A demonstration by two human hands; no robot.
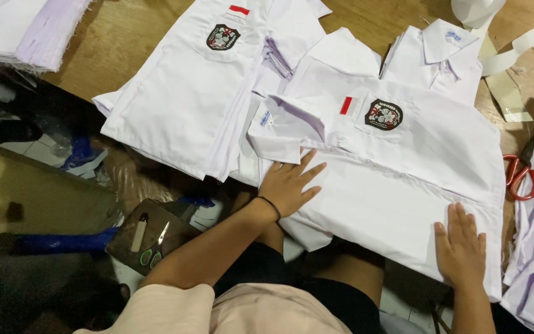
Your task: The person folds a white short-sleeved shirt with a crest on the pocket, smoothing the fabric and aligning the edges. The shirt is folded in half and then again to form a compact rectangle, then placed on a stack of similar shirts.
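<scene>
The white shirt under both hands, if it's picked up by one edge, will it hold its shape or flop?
The white shirt would probably flop: it is thin cloth lying flat, creased under the left hand and right hand. It looks light for its size. Its near edge overhangs the wooden table, so a push toward the person could likely slide it off.

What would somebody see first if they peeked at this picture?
Probably the big white shirt spread across the middle of the wooden table, with a dark round badge and a small red patch on its chest. The left hand and right hand both press flat on it. Red-handled scissors peek out at the shirt's right edge, and another badged shirt lies further back on the left.
</scene>
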